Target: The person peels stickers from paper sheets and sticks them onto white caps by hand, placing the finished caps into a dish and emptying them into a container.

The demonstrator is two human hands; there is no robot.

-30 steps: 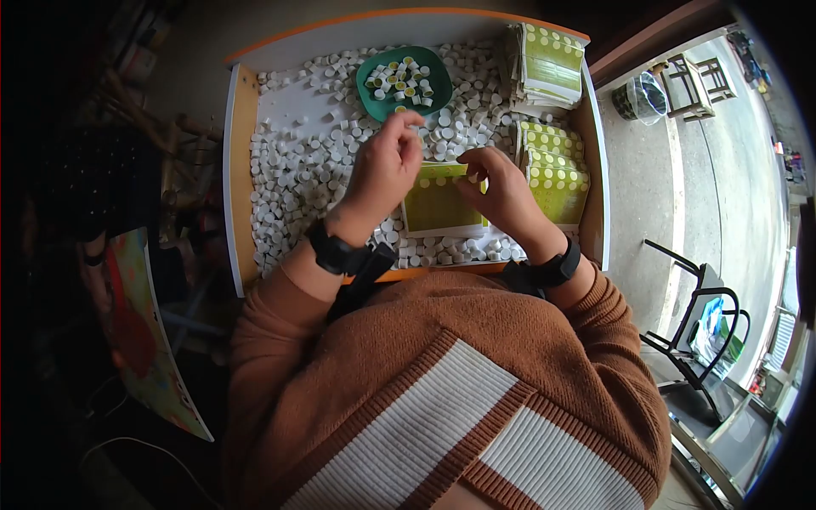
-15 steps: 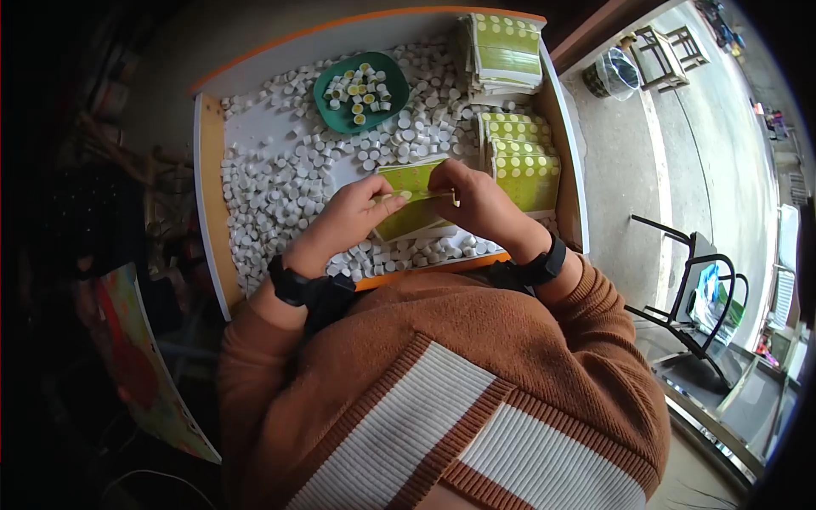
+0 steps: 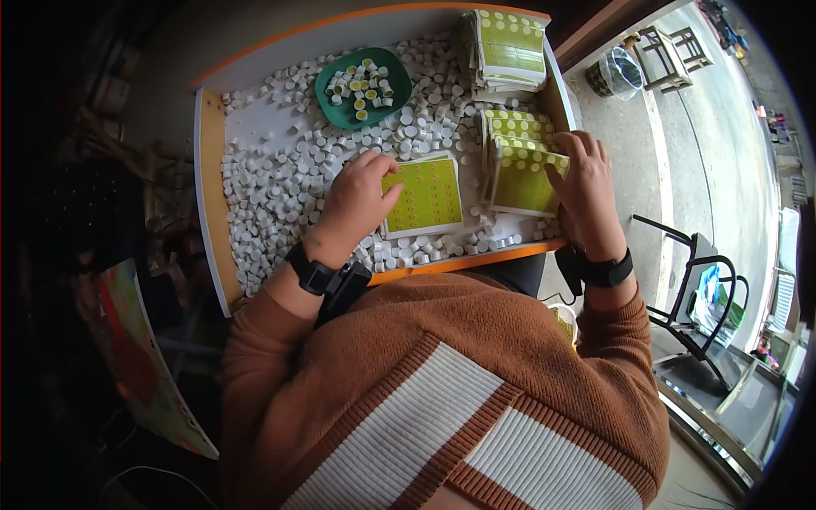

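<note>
My left hand [image 3: 360, 195] rests over the left edge of a pile of green printed sheets [image 3: 425, 197], thumb apart from its bent fingers, holding nothing. The pile's top sheet shows rows of small reddish prints. At the right side of the box, my right hand [image 3: 589, 183] is at the right edge of a stack of green sheets with pale round dots [image 3: 524, 183]. Its thumb lies by the top sheet's edge and its fingers are spread above the corner. White round caps [image 3: 280, 200] lie loosely around the pile.
A green tray [image 3: 330, 109] with capped pieces showing yellow-green tops stands at the back. Another stack of dotted sheets [image 3: 510, 55] fills the far right corner. The box has an orange-edged rim [image 3: 365, 24]. Outside are a black chair [image 3: 701, 297] and a bin [image 3: 614, 75].
My right hand has moved from the middle pile to the right-hand stack. My left hand has come off the folded sheet the two hands held, and the middle pile now lies uncovered.
</note>
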